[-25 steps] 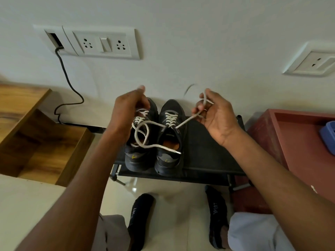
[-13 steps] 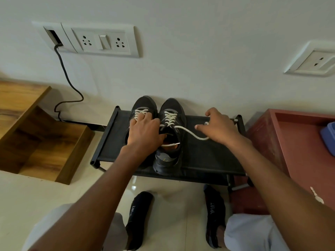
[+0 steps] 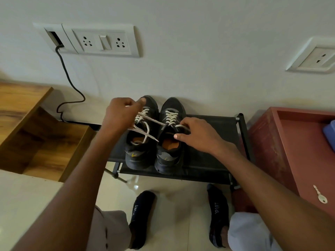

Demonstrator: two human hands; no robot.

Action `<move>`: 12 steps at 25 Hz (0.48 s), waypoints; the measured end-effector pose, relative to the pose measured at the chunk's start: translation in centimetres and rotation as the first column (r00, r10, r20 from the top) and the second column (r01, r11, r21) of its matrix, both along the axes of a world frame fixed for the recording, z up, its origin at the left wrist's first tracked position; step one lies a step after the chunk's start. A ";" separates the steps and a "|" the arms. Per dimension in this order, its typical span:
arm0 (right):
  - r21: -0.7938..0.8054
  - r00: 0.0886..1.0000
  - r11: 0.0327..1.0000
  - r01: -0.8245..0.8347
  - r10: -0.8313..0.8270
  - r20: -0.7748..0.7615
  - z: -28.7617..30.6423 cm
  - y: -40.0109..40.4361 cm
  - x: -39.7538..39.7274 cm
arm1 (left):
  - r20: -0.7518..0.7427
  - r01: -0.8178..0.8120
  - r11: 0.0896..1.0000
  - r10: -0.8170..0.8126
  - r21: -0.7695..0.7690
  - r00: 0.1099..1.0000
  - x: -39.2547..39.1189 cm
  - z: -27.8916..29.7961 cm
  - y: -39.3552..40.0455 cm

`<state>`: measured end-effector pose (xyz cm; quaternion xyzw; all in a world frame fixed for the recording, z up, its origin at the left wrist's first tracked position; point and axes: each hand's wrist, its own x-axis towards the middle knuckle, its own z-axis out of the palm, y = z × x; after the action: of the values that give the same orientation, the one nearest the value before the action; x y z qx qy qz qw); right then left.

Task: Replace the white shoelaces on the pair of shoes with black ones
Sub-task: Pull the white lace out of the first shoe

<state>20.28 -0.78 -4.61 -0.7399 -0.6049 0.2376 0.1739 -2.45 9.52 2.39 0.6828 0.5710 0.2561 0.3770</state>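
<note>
Two dark grey lace-up sneakers stand side by side, toes toward the wall, on a low black fabric shoe rack (image 3: pixel 213 124) with a metal frame, at the centre of the view. The left sneaker (image 3: pixel 140 145) and the right sneaker (image 3: pixel 170 147) both carry off-white flat shoelaces, and orange insoles show in their openings. The left hand (image 3: pixel 119 115), at about 10 o'clock from the pair, hovers over the left sneaker's toe with its grip clenched round the loose white lace ends (image 3: pixel 145 131), which run from the fist across that shoe's tongue toward 4 o'clock. The right hand (image 3: pixel 197 134), at about 3 o'clock from the pair, rests on the right sneaker's collar, its fingers pinching the white lace (image 3: pixel 172 117) near the top eyelets. Below, at 6 o'clock, two feet in black socks (image 3: pixel 141 218) stand on the pale tiled floor. A white socket panel (image 3: pixel 101 40) with a black cable (image 3: pixel 70 82) is on the wall at 11 o'clock; a small silver key (image 3: pixel 320 194) lies on a red cabinet top (image 3: pixel 299 145) at 4 o'clock.
</note>
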 end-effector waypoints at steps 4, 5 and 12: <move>0.036 1.000 0.999 0.017 -0.017 -0.005 0.1 -0.3 -0.3 | -0.508 0.101 0.959 0.049 0.264 0.860 0.1 -1.8 0.2; 0.048 1.000 0.999 0.024 -0.023 -0.008 0.1 -0.3 -0.6 | -0.520 0.177 0.944 -0.006 0.280 0.854 0.9 -2.1 -0.1; -0.021 0.995 0.995 0.095 -0.095 -0.007 1.4 0.5 0.5 | -0.734 0.530 0.848 -0.340 0.032 0.588 5.3 -5.0 -2.4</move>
<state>20.73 -0.30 -3.19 -0.7685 -0.5660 0.2382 0.1799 2.86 7.13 -2.63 0.8877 0.4474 -0.0560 0.0933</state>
